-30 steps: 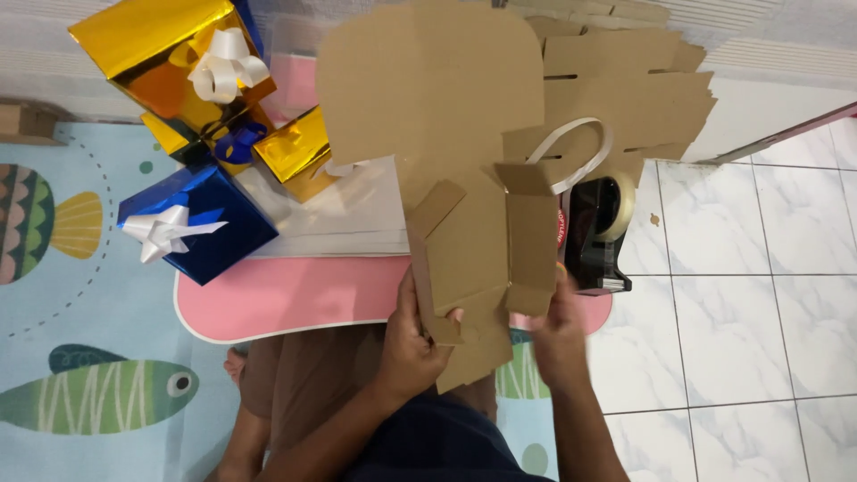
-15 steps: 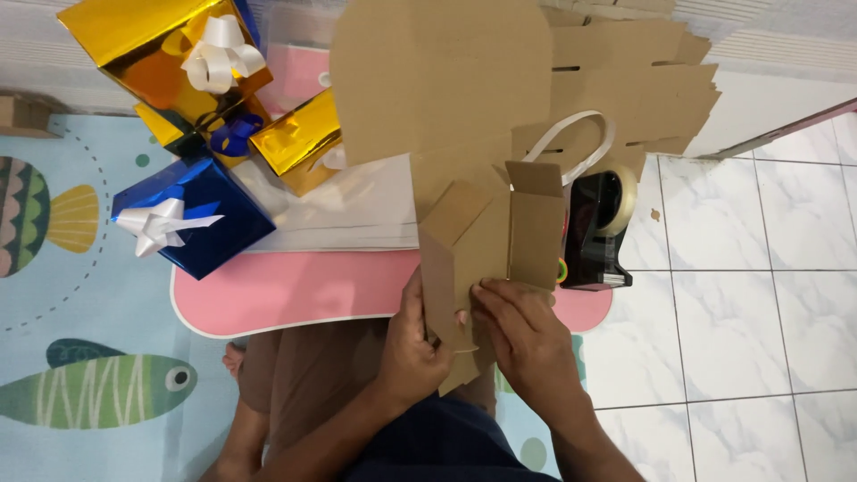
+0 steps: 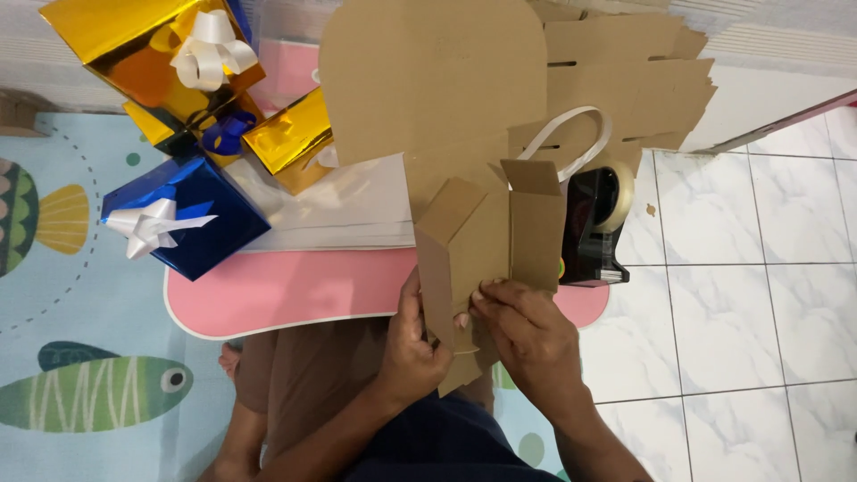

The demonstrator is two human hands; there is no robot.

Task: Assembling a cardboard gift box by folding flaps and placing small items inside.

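A brown cardboard box blank (image 3: 482,241), partly folded into shape, stands over the near edge of a small pink table (image 3: 295,290). My left hand (image 3: 411,348) grips its lower left side. My right hand (image 3: 527,335) pinches a bottom flap from the right. The box's top flaps stand up and open. My fingers hide the bottom of the blank.
A black tape dispenser (image 3: 594,223) sits right of the box. White paper bags (image 3: 339,210) lie flat on the table. A blue gift box (image 3: 183,219) and gold gift boxes (image 3: 170,62) with bows are at the left. Flat cardboard blanks (image 3: 625,80) are stacked behind. White floor tiles (image 3: 750,268) lie to the right, a fish-patterned mat (image 3: 80,357) to the left.
My right hand has moved from the box's right side inward to its bottom flaps, next to my left hand. The box has stayed in about the same place.
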